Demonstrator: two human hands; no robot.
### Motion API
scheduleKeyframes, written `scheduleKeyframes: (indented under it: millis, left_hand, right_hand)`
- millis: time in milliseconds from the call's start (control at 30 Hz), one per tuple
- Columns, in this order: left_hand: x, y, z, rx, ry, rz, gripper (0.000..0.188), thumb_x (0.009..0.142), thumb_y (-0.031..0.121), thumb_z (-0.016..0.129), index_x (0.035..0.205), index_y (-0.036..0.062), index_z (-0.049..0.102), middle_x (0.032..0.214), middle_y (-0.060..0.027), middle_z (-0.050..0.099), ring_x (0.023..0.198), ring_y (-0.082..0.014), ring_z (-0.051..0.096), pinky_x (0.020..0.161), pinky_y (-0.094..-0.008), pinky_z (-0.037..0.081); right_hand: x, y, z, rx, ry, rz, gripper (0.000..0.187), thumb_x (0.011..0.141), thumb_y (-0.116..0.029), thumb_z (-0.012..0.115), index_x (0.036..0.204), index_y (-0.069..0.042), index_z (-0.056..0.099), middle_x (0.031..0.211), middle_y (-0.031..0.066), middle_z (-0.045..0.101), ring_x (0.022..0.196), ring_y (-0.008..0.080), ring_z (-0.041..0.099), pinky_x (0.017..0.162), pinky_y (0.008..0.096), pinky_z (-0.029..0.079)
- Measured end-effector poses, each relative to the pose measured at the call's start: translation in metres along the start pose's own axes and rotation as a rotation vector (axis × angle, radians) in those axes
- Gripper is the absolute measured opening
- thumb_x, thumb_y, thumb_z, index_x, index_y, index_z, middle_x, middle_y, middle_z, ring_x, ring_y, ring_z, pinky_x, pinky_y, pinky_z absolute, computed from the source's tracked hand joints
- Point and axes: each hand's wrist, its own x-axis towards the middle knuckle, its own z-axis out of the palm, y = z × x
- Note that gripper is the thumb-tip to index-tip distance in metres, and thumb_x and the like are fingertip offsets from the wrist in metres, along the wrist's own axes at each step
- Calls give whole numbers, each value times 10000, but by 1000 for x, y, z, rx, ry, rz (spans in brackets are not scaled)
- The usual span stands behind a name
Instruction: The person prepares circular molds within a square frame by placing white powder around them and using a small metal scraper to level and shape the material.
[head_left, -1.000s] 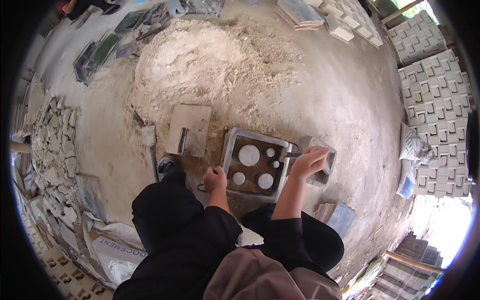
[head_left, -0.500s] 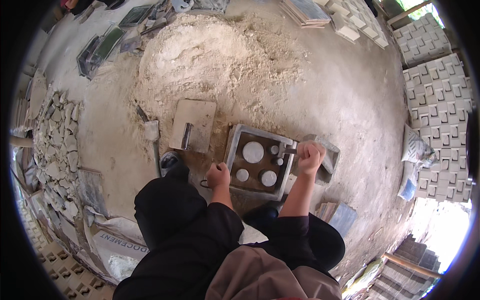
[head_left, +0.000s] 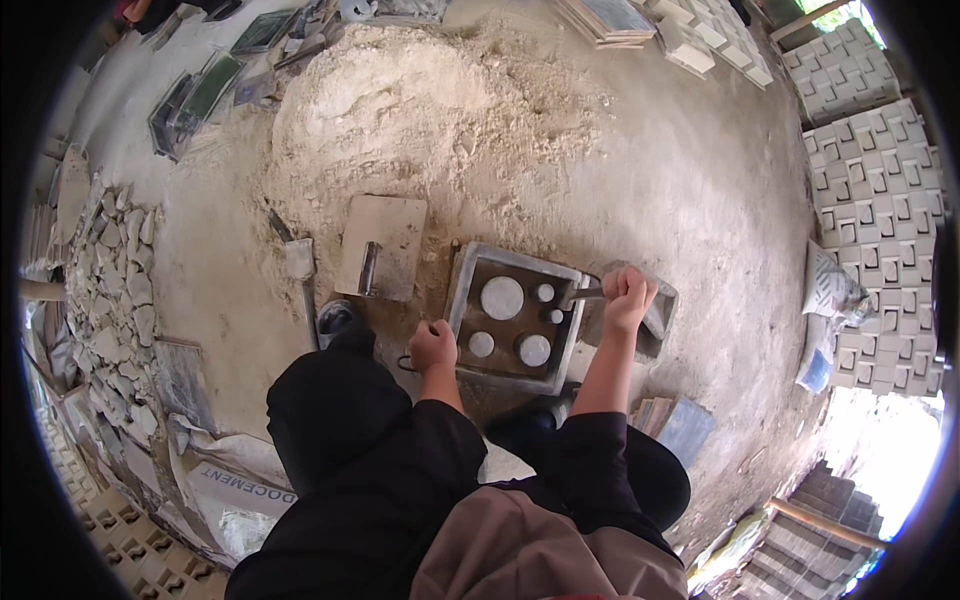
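A square grey metal mould lies on the ground before me, with brown material inside and several round pale discs of different sizes, among them a large disc. My right hand is closed around a dark, narrow tool, whose end reaches left over the mould's right rim. Its exact kind is hard to make out. Beside the mould's left wall, my left hand is a fist. A curved dark metal loop sticks out next to it; what the fingers grip is hidden.
A board with a metal handle lies left of the mould, beside a long-handled tool. Pale powder is heaped beyond. A grey angled block sits at right. Broken pieces pile at left; stacked blocks stand far right.
My right hand has shifted slightly right and up, and the tool's end now sits lower-left of the hand at the rim. My left hand stays about where it was.
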Motion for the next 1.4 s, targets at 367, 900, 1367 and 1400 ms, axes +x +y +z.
scheduleKeyframes:
  millis: [367,900,1367,1400]
  left_hand:
    - [-2,-1,-3,-17,24,16,319,726,329,422,757,54,582,809,-186,610,779,-386,572,687,-495,431]
    - [-2,-1,0,-9,-7,12,321,740,328,422,750,51,584,803,-180,609,768,-382,567,674,-495,429]
    - [-8,9,-3,-12,9,18,347,723,330,425,781,41,607,830,-200,607,803,-392,562,697,-491,427]
    - [-7,6,-3,-26,16,25,347,723,330,425,786,42,607,833,-202,607,804,-394,561,697,-492,427]
  right_hand:
    - [-15,-10,12,-231,-169,-4,296,753,-36,393,462,-13,339,460,13,356,434,79,323,392,254,210]
    - [11,-15,-4,-107,-93,109,307,748,-88,397,459,-42,304,456,8,312,421,104,305,405,262,206]
    - [-7,-1,-10,-207,-106,-182,306,735,-47,378,452,-71,266,438,-2,227,390,99,207,382,270,183]
    - [-5,-6,-12,-167,-121,-101,289,728,-54,379,455,-60,284,443,9,266,398,100,236,384,270,197]
